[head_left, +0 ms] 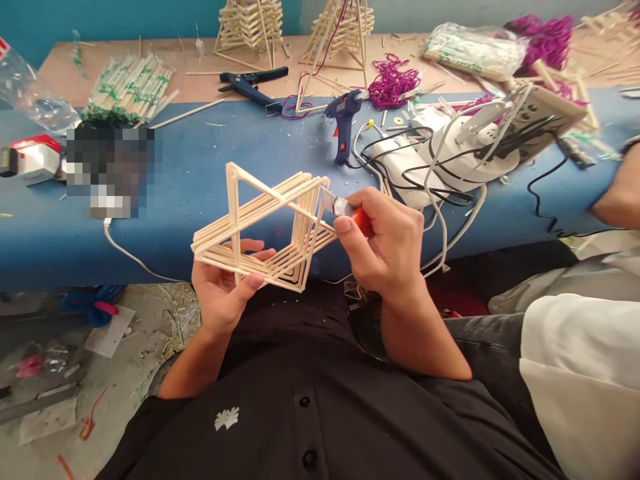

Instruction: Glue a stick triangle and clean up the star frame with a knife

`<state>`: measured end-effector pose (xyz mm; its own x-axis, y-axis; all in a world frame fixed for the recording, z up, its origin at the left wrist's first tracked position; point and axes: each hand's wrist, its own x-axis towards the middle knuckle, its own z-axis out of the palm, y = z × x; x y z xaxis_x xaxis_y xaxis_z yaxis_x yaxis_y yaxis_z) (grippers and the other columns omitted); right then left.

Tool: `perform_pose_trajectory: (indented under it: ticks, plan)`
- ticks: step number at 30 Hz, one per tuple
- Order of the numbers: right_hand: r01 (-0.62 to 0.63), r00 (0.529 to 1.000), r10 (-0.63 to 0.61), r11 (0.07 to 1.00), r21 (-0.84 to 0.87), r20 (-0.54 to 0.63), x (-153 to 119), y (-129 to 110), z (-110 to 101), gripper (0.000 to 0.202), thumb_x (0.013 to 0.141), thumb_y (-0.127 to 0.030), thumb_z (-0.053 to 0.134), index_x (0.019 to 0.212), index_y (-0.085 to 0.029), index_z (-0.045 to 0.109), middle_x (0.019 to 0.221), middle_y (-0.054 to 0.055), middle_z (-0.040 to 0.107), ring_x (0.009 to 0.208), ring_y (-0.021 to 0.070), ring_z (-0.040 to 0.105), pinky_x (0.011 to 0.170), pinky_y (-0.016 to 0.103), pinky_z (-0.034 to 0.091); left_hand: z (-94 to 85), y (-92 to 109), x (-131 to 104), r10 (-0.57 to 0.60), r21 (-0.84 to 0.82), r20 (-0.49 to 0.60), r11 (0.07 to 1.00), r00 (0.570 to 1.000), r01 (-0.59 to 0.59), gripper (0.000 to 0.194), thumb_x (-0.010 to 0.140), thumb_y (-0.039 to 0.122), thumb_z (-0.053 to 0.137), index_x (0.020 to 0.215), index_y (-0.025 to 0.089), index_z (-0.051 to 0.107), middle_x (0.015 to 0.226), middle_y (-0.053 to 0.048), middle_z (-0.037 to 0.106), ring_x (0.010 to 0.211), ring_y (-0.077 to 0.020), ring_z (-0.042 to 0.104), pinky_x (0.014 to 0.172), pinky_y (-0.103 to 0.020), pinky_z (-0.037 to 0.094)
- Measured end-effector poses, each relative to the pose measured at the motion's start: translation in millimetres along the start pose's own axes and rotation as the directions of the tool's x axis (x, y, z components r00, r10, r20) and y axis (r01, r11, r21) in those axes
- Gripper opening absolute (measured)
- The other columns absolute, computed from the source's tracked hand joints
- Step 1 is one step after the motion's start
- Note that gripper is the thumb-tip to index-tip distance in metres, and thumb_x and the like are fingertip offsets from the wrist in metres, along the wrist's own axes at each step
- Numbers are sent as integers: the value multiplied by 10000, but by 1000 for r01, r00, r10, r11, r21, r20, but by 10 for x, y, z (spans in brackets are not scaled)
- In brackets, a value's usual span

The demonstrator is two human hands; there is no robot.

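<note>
A frame built of thin wooden sticks, stacked in layers with long crossing pieces, is held up over the table's near edge. My left hand grips its lower left corner, thumb in front and fingers behind the sticks. In my right hand is a utility knife with an orange handle and a metal tip. Its short blade points left and lies at the frame's upper right corner; whether it touches the wood I cannot tell. Beyond the frame, a blue glue gun rests on the table.
Blue cutters, wrapped stick bundles and purple cord lie toward the back. Two stick structures stand behind them. Tangled cables and a white power strip are to the right. Another person's arm rests at the far right.
</note>
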<state>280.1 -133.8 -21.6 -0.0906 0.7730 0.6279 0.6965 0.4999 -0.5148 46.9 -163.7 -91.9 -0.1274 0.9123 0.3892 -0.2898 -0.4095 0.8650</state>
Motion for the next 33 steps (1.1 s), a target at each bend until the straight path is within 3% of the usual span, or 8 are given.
perform_pose_trajectory:
  ticks: [5,11,15,26,33]
  plan:
    - [29,1000,-28,989,-142,12,36,-108,-72,417,1039,-613,556,834,-251,577,676,11,549,653,191,483,658,370,354,-36,55,-54,-31,-40,32,999,999,32,385,836,365,949,1132,248,733,1019,-25,822,880,-288,878,799,-450,777]
    - [72,997,-61,960,-269,50,6,-202,-96,428,1033,-609,551,802,-250,572,692,36,585,676,204,476,652,385,315,-27,42,-28,-4,-85,48,996,999,8,308,820,320,928,1011,229,703,829,43,672,738,-196,822,797,-406,763]
    - [97,994,-75,927,-363,74,-12,-238,-105,436,1037,-592,533,784,-239,580,713,38,626,691,203,505,633,384,299,10,76,-28,-81,-110,32,990,996,84,305,819,337,914,897,203,652,773,58,613,642,-180,783,715,-393,746]
    - [114,990,-70,914,-390,125,-28,-259,-134,449,1030,-584,519,774,-225,602,701,42,629,685,192,521,613,361,269,-15,85,-44,-121,-115,26,986,992,123,290,833,360,899,836,179,672,757,45,603,629,-185,779,660,-352,720]
    - [139,990,-107,881,-452,95,-40,-310,-154,453,1024,-571,548,735,-224,582,681,41,609,669,184,498,611,362,255,-33,89,-89,-155,-125,19,980,988,156,294,826,377,899,814,177,683,753,37,602,627,-176,757,643,-347,710]
